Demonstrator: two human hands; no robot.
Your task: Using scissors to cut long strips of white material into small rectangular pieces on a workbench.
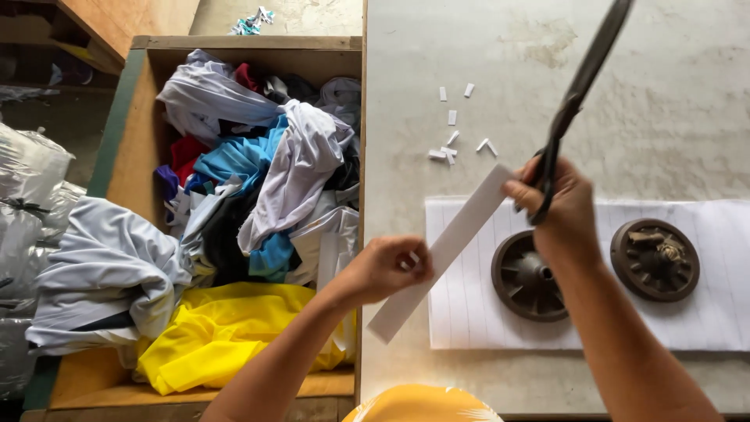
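My left hand (pixel 387 267) pinches a long white strip (pixel 449 246) near its middle; the strip slants from lower left to upper right above the table edge. My right hand (pixel 558 207) grips the handles of large dark scissors (pixel 582 86), whose blades point up and to the right, closed or nearly so. The strip's upper end reaches close to my right hand. Several small white offcuts (pixel 453 141) lie on the pale table beyond the strip.
A stack of white lined sheets (pixel 719 312) lies on the table, held down by two round dark metal weights (pixel 527 277) (pixel 655 259). To the left, a wooden bin (pixel 129 148) holds mixed fabric scraps: white, blue, yellow, black.
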